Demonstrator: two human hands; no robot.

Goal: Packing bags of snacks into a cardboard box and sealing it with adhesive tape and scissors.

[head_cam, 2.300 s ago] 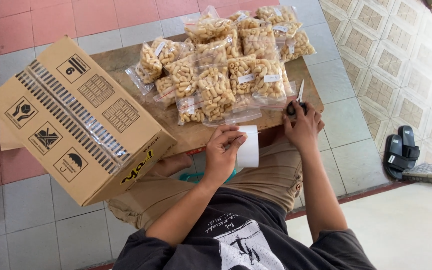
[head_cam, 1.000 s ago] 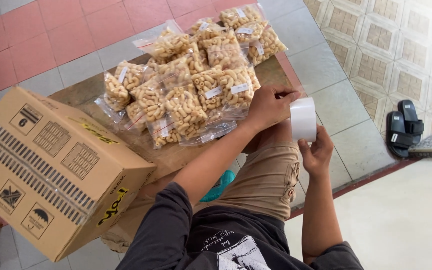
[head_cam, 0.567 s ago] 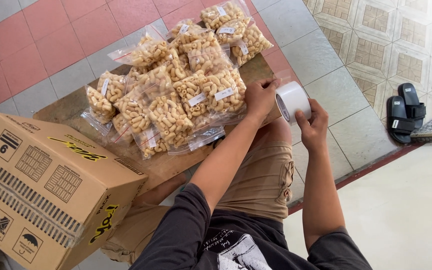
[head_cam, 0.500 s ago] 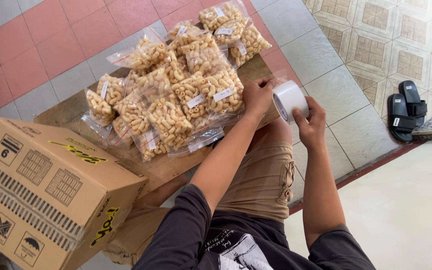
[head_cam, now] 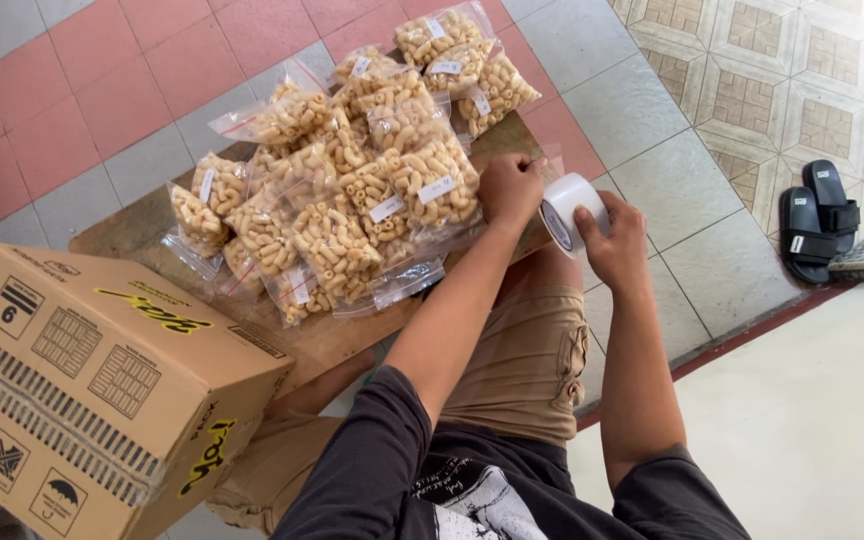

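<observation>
Roll of clear tape sits in the R hand, grip clamped round its outer rim, thumb on the near side, fingers over the far side. Roll is on edge, core axis running roughly 10-to-4 o'clock, open face turned toward the L hand. L hand is just beside it at 9 o'clock from the roll, fingertips pinched together at the roll's upper edge, apparently on the loose tape end; can't tell if the end is actually lifted, film too clear to see. So the tape end lies toward the L hand, and any pull runs toward 9 o'clock, away from the R grip.

Both hands hover past the 3 o'clock edge of the low wooden bench, over the tan-shorts knee. Bags of pasta-shaped snacks piled on the bench, nearest one just beside the L hand at 8 o'clock. Cardboard box well apart at 7 o'clock. Black sandals on the floor tiles at 3 o'clock.
</observation>
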